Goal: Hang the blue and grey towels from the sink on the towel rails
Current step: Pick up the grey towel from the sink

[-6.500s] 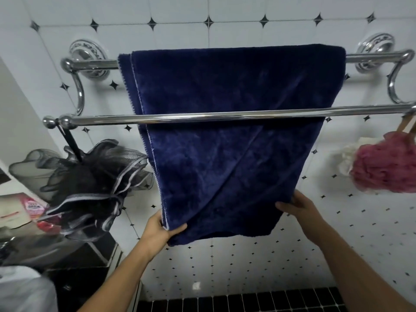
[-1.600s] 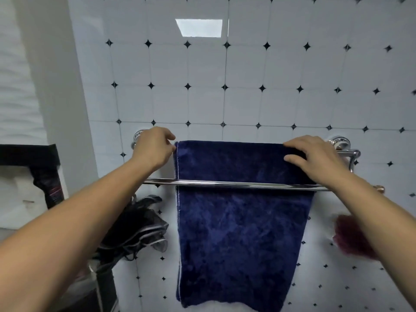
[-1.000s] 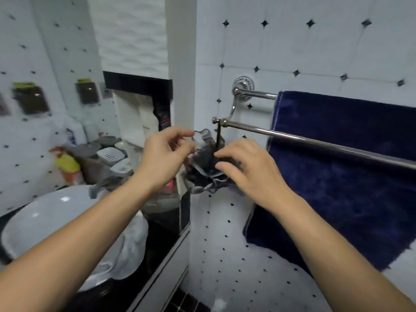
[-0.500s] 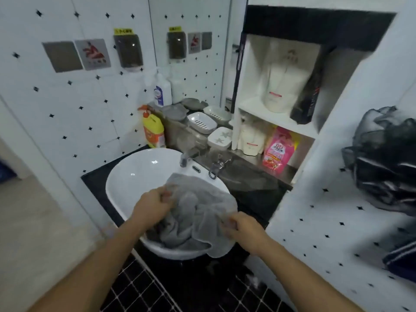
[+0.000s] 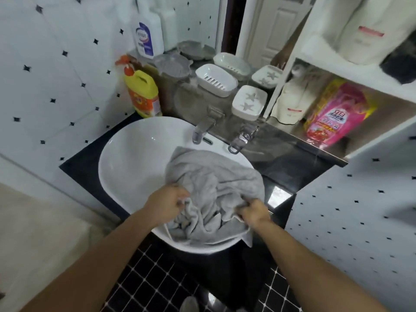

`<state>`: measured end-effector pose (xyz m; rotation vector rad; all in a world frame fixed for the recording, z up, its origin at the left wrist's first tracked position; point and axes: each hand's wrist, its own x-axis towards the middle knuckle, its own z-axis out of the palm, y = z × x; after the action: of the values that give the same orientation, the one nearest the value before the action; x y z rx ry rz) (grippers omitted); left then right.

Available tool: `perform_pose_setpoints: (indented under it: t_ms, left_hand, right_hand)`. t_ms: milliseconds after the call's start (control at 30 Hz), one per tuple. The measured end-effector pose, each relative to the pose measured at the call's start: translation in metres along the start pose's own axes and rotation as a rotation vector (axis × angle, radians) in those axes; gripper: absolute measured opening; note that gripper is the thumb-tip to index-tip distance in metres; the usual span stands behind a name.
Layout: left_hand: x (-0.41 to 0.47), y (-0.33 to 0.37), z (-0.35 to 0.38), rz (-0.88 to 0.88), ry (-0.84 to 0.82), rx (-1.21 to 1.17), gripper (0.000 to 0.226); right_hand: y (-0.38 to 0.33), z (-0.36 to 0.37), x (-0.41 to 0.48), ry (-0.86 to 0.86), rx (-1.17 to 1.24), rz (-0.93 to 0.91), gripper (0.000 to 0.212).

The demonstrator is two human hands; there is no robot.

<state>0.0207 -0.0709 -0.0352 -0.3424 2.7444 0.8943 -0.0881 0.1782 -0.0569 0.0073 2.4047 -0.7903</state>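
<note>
Closer over the sink [image 5: 126, 158] than half a second ago, I've kept both hands on the grey towel [image 5: 213, 188]. It lies bunched in the basin's right half, one corner hanging over the front rim. My left hand [image 5: 167, 204] grips a fold at its left edge; my right hand [image 5: 253, 211] clutches the right edge (fingers buried in cloth). Behind stand a tap [image 5: 203, 129] and a yellow bottle [image 5: 143, 93].
</note>
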Motion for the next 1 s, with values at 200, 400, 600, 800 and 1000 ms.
perform_pose_setpoints:
  t_ms: [200,400,600,800,1000]
  left_hand:
    - [-0.012,0.097,0.022,0.198,-0.263,-0.167,0.084]
    - [-0.044,0.213,0.018,0.310,0.004,-0.644,0.017]
    - [-0.106,0.330,0.000,0.463,0.213,-0.746,0.029]
    - [-0.161,0.470,0.031,0.533,0.182,-0.893,0.040]
    - [-0.197,0.581,0.063,0.652,0.063,-0.883,0.034]
  right_hand:
    - [-0.021,-0.061,-0.038,-0.090,0.921,0.034,0.021]
    - [0.010,-0.154,-0.126,-0.021,1.253,0.031,0.034]
    - [0.108,-0.250,-0.245,0.170,1.268,-0.112,0.028]
    - [0.211,-0.312,-0.342,0.354,1.248,-0.108,0.026]
    - [0.281,-0.359,-0.403,0.560,1.274,-0.129,0.025]
